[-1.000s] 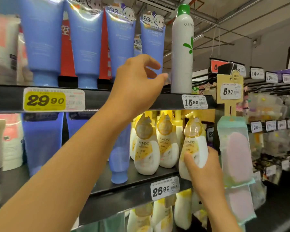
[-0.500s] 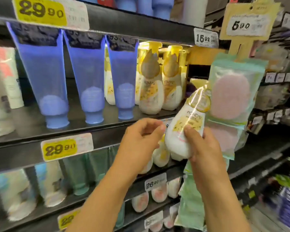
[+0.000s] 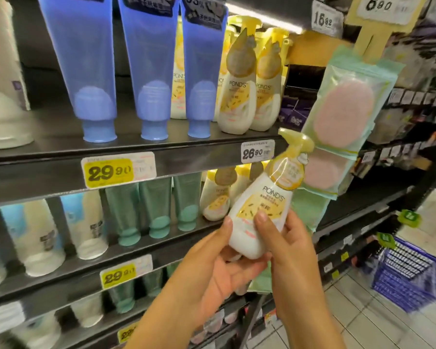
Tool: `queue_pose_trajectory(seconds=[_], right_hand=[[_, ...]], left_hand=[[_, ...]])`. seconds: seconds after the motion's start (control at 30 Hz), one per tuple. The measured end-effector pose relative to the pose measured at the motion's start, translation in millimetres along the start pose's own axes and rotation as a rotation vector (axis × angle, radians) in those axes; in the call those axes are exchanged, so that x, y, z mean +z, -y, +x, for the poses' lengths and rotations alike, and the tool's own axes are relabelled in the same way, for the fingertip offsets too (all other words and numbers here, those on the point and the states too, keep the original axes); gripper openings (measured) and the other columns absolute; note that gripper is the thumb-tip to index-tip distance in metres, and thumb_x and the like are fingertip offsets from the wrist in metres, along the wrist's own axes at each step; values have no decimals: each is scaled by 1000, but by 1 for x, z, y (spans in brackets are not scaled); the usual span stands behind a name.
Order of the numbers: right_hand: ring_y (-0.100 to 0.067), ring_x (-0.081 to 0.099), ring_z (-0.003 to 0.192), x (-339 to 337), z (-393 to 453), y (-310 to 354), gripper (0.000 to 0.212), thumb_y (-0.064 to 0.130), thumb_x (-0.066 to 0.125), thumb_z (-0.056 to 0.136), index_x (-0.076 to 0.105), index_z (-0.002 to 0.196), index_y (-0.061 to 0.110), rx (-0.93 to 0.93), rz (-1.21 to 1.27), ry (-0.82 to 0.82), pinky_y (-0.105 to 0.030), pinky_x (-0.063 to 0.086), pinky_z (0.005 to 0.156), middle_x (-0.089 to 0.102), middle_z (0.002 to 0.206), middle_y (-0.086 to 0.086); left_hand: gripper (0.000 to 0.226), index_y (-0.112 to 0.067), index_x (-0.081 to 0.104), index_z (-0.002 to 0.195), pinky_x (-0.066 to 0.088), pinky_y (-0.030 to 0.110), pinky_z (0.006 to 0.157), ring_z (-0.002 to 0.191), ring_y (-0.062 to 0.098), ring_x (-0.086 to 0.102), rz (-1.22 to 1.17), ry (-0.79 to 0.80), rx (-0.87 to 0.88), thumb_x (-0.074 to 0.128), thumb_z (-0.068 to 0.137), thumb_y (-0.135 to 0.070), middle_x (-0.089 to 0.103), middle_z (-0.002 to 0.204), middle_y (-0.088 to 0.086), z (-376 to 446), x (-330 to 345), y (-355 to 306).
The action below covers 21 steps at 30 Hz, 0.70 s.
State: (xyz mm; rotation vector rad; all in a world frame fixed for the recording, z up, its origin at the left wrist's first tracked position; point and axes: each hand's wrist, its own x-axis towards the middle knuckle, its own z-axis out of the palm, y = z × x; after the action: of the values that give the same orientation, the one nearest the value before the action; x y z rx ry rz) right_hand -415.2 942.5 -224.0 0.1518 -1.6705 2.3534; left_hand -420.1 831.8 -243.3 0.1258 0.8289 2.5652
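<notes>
The bottle (image 3: pixel 258 215), a white and yellow pump type, is held in the air in front of the shelf (image 3: pixel 186 161), below the 26.90 tag (image 3: pixel 257 152) and clear of the shelf edge. Its long axis is tilted: base down and to the left, pump head up and to the right, label facing the person.

Both grips are closed on the bottle.
- Left grip (image 3: pixel 219 270): cupped under the base from below and left, thumb up the left side of the body.
- Right grip (image 3: pixel 290 245): wrapped round the lower body from the right, thumb pressed on the front label, fingers hidden behind.

The bottle therefore lies above and between the two grips, with its upper half and pump free.

Matching bottles (image 3: pixel 239 96) stand upright on the shelf above the tag, beside blue tubes (image 3: pixel 149 71). Sponge packs (image 3: pixel 345 109) hang just right of the pump head; whether they touch it cannot be told.

A blue basket (image 3: pixel 408 280) sits on the floor, down and to the right, well apart from the bottle. The right grip is the nearer one to it. If the bottle is meant for the basket, the move would probably run down and rightward, with the right grip carrying alone and the pump kept clear of the sponge packs.
</notes>
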Motion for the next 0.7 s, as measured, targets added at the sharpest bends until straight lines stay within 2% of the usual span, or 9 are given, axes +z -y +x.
queue_pose_trajectory(seconds=[0.17, 0.37, 0.5, 0.6, 0.7], right_hand=[[-14, 71, 86, -6, -26, -10, 50, 24, 68, 66, 57, 115, 14, 43, -35, -25, -19, 55, 64, 74, 94, -1], [-18, 70, 94, -23, -38, -8, 49, 35, 60, 74, 58, 117, 11, 94, 17, -75, -27, 58, 72, 73, 102, -4], [-27, 69, 93, -41, -36, -5, 41, 35, 57, 78, 64, 107, 8, 135, 123, -110, -36, 58, 77, 72, 100, -14], [-33, 68, 97, -57, -33, -2, 45, 37, 56, 80, 63, 111, 4, 180, 132, -109, -44, 56, 82, 70, 104, -20], [-34, 68, 94, -69, -27, 0, 49, 37, 57, 78, 62, 111, 1, 220, 193, -90, -43, 58, 78, 69, 102, -22]], left_hand=[[49, -1, 64, 115, 57, 40, 80, 109, 35, 62, -113, 12, -54, 64, 75, -28, 62, 122, 23, -19, -14, 15], [57, -2, 61, 118, 59, 38, 75, 102, 37, 65, -55, -3, -109, 68, 67, -28, 64, 119, 21, -33, -19, 32], [43, -4, 69, 107, 59, 31, 60, 93, 39, 68, -9, -37, -136, 64, 71, -28, 66, 115, 22, -37, -13, 47], [35, -5, 73, 97, 58, 30, 58, 94, 42, 67, -5, -76, -151, 64, 72, -28, 65, 114, 23, -35, -2, 61], [37, -4, 72, 99, 59, 33, 59, 96, 44, 65, -56, -99, -152, 63, 74, -30, 65, 115, 24, -30, 8, 74]])
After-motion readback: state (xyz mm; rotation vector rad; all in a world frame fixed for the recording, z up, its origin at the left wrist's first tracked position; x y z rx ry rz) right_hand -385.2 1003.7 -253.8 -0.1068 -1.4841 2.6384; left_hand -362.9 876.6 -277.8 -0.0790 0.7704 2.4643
